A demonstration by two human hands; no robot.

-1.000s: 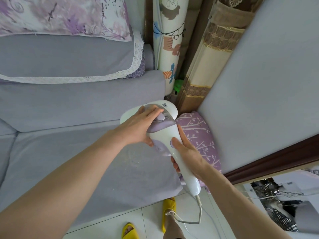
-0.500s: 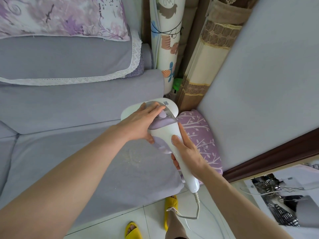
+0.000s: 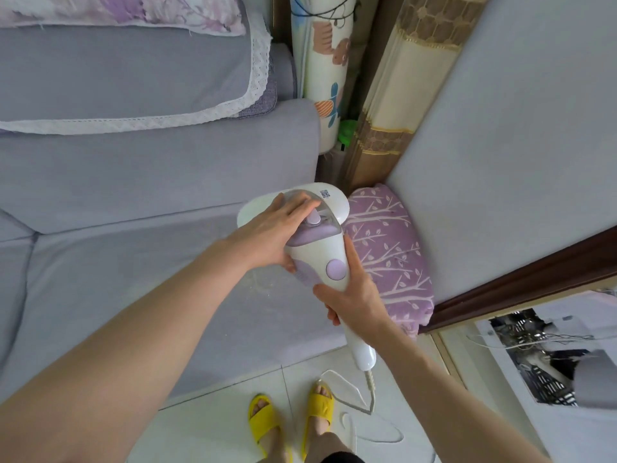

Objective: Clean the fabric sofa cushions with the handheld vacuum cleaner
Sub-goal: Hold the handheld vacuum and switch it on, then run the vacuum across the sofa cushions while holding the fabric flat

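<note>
Your right hand (image 3: 357,295) clamps the vacuum cleaner (image 3: 320,259) handle; your left hand (image 3: 273,228) lies spread on its head (fingers relaxed), over the grey seat cushion (image 3: 133,279).

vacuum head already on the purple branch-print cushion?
No. The vacuum sits on the grey seat cushion, beside the purple cushion, with the left hand on top and the right hand gripping its handle.

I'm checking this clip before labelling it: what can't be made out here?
Head view only:
- Vacuum cleaner underside: hidden by its own body.
- Clear dust cup: left hand covers much of it.
- Handle: wrapped by right hand.
- QR label: too small to read.
- Floral pillow: cut off by the top edge.
</note>
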